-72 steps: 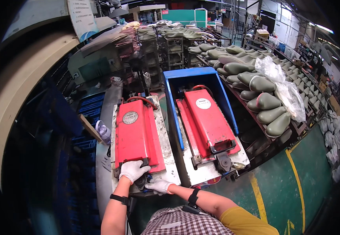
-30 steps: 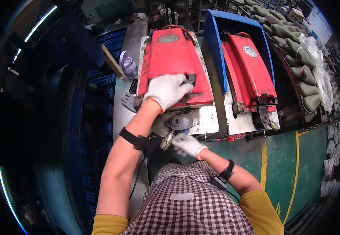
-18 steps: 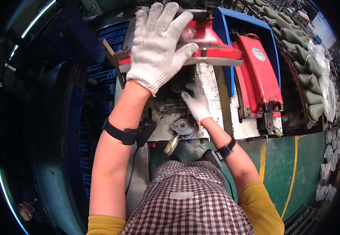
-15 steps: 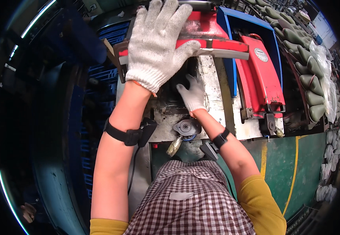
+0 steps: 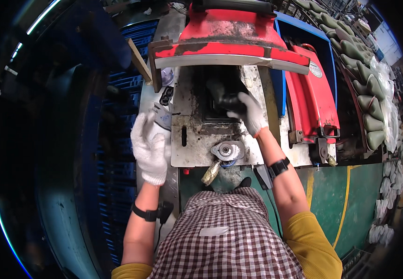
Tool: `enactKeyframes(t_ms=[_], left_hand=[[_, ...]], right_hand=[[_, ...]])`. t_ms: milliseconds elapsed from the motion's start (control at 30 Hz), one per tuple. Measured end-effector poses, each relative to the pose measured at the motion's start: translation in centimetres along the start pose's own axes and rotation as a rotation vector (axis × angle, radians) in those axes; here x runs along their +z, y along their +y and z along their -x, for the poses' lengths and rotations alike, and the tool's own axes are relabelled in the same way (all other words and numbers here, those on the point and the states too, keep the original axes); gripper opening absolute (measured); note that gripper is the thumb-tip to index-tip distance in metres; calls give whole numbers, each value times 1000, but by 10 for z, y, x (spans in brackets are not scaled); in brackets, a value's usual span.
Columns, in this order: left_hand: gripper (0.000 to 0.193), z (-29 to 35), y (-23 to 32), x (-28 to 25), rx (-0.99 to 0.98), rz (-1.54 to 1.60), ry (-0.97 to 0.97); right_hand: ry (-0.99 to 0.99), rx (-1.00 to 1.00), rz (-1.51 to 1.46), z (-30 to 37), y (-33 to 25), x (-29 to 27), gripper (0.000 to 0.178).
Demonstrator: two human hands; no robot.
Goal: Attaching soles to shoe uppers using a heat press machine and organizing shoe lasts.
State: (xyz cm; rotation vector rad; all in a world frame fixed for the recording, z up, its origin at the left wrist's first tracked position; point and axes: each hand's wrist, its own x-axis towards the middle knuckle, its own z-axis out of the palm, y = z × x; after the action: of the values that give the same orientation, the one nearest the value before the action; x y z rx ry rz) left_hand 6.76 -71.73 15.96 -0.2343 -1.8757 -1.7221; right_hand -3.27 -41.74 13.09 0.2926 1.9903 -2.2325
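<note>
My left hand (image 5: 149, 151), in a white knitted glove, is low over the left side of the bench. Its fingers are apart and hold nothing I can see, close beside a grey flat piece with a blue mark (image 5: 163, 117). My right hand (image 5: 253, 114), also gloved, reaches under the raised red press lid (image 5: 231, 42). Its thumb and fingers close around a glossy black piece (image 5: 231, 101) over the dark recess in the metal plate (image 5: 190, 151). Shadow hides the far part of that black piece.
A round metal fitting (image 5: 226, 149) with a wrapped handle (image 5: 210, 173) projects at the plate's front. To the right stand a second red press (image 5: 310, 100) in a blue frame (image 5: 282, 69) and rows of green padded shapes (image 5: 371, 111). A small black part (image 5: 166, 95) lies at left.
My left hand has come down from the red lid to the left side of the bench. The lid stands higher. My right hand has shifted right and now grips the glossy black piece.
</note>
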Motion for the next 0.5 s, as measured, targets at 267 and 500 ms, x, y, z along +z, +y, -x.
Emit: enactKeyframes(t_ms=[267,500], left_hand=[[79,73,-60,-5,-1000,1108,-93],[48,60,-8,-7,-1072,1155,284]], right_hand=[[-297,232,-677,97,24,48,51],[-480,131,296,118,23,99,56]])
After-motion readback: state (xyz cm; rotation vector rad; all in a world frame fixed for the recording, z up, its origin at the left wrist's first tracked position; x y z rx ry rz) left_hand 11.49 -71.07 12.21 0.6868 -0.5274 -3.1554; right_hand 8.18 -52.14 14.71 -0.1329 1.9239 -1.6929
